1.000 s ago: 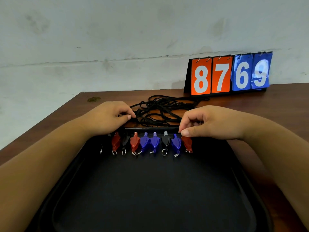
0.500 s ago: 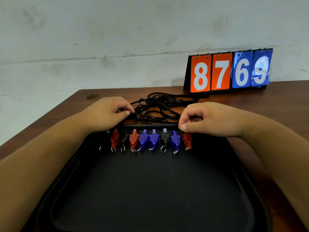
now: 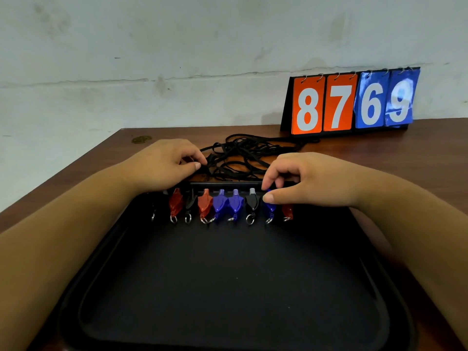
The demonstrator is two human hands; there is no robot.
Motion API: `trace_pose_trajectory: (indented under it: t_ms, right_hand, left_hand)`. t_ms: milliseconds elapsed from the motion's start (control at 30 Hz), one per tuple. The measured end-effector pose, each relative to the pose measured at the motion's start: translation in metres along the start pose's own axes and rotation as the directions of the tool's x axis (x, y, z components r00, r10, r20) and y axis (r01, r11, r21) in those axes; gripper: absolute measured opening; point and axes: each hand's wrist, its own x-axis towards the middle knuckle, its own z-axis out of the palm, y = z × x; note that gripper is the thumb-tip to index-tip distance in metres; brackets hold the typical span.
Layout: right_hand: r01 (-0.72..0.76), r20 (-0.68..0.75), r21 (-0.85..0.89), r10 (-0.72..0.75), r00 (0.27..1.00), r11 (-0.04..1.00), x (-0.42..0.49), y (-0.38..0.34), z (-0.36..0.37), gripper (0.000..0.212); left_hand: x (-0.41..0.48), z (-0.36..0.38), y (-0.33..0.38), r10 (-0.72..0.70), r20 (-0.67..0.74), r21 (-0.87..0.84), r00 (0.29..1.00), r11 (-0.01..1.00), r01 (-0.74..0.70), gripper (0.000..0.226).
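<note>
A row of several small red, black and blue whistles (image 3: pixel 220 203) with metal key rings lies along the far rim of a black tray (image 3: pixel 228 287). Behind the tray sits a tangle of black cords (image 3: pixel 243 155). My left hand (image 3: pixel 162 165) reaches over the tray's far left corner and pinches a black cord between thumb and forefinger. My right hand (image 3: pixel 309 178) hovers over the right end of the row, fingers curled. Its thumb and forefinger close around the top of a blue whistle (image 3: pixel 269 207). A red whistle (image 3: pixel 287 211) shows partly under that hand.
The tray lies on a brown wooden table (image 3: pixel 417 153) set against a pale wall. A flip scoreboard (image 3: pixel 352 102) reading 8769 stands at the back right. The table's left edge runs diagonally near my left forearm.
My right thumb and forefinger have parted a little and now sit at the blue whistle's top. My left hand keeps its pinch on the cord and has barely moved.
</note>
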Motion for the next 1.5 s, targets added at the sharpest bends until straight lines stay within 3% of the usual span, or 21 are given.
trace_pose_trajectory:
  t_ms: [200, 367, 567, 700, 833, 1000, 1200, 1500]
  right_hand:
    - [-0.007, -0.047, 0.045, 0.009, 0.999, 0.999, 0.000, 0.003, 0.001, 0.018]
    - [-0.036, -0.238, 0.084, 0.055, 0.970, 0.996, 0.005, 0.011, 0.001, 0.017]
    - [-0.076, -0.395, 0.140, 0.126, 0.910, 0.987, 0.015, 0.025, 0.003, 0.015]
    - [-0.118, -0.393, 0.135, 0.163, 0.905, 0.984, 0.021, 0.032, 0.004, 0.015]
    - [-0.114, -0.386, 0.141, 0.161, 0.908, 0.983, 0.023, 0.034, 0.005, 0.014]
    - [-0.098, -0.358, 0.136, 0.141, 0.923, 0.986, 0.023, 0.031, 0.007, 0.013]
    - [-0.067, -0.343, 0.126, 0.107, 0.933, 0.990, 0.024, 0.026, 0.006, 0.013]
    - [-0.027, -0.303, 0.053, 0.042, 0.952, 0.998, 0.026, 0.019, 0.009, 0.019]
  left_hand:
    - [0.000, 0.001, -0.001, 0.025, 0.004, -0.004, 1.000, 1.000, -0.025, 0.021]
    - [0.003, 0.001, -0.003, 0.109, -0.010, 0.009, 0.994, 0.994, -0.109, 0.025]
    - [0.006, 0.005, -0.002, 0.207, 0.105, -0.023, 0.973, 0.978, -0.206, 0.032]
    - [0.005, 0.006, 0.003, 0.208, 0.176, -0.045, 0.962, 0.978, -0.204, 0.040]
    - [0.005, 0.005, 0.003, 0.166, 0.160, -0.094, 0.973, 0.984, -0.152, 0.034]
    - [0.006, 0.008, 0.007, 0.212, 0.141, -0.062, 0.967, 0.977, -0.205, 0.038]
    - [0.006, 0.005, 0.006, 0.187, 0.036, -0.103, 0.982, 0.978, -0.182, 0.029]
    - [0.010, 0.012, 0.007, 0.149, 0.071, -0.092, 0.986, 0.986, -0.142, 0.030]
